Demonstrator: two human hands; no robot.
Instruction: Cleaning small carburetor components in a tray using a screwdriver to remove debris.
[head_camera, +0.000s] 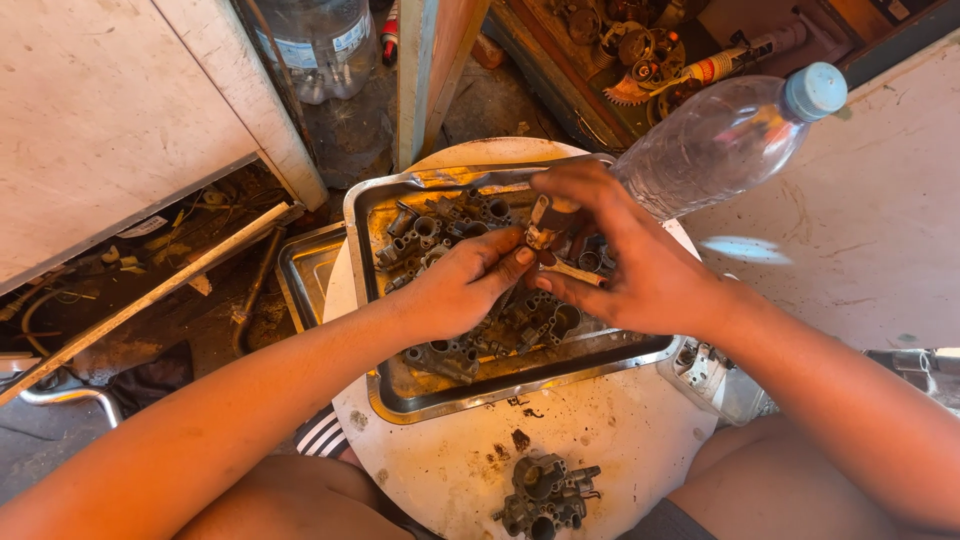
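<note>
Head view, left hand (465, 285) and right hand (620, 260) pinching small metal part (548, 225), above crowded tray (440, 405)

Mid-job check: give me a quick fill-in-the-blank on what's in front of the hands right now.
1. Both hands, left hand and right hand, hold a small metal part above the ____ tray.
2. The plastic bottle has a ____ cap.
3. A lone carburetor body sits on the round ____ table.

Missing words: metal; blue; white

Both hands, left hand (460, 285) and right hand (625, 260), pinch a small brass-coloured metal part (545, 228) over a steel tray (440, 400) of greasy carburetor bits on the round white table (620, 440).
</note>
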